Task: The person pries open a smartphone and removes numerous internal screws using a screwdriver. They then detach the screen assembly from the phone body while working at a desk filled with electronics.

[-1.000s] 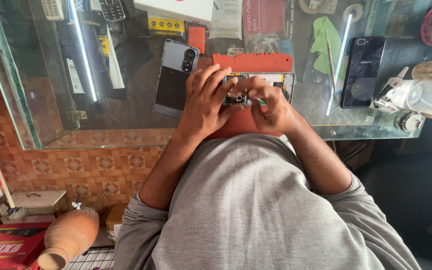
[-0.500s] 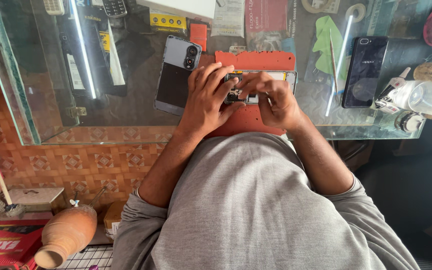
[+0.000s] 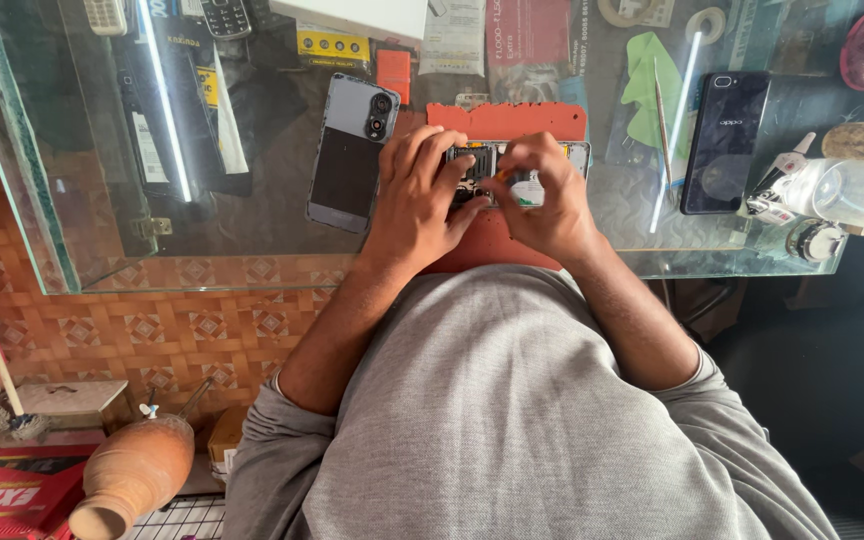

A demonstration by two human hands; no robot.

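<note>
The opened phone (image 3: 497, 172) lies on the red mat (image 3: 505, 122) at the near middle of the glass surface (image 3: 252, 250), its back cover (image 3: 348, 152) already off and set to the left. The left hand (image 3: 417, 195) steadies it, fingers spread over the board; the right hand (image 3: 544, 195) pinches a small orange tool, I think (mostly hidden). Reassembly remains. Below: patterned tile, a clay pot (image 3: 132, 475).
</note>
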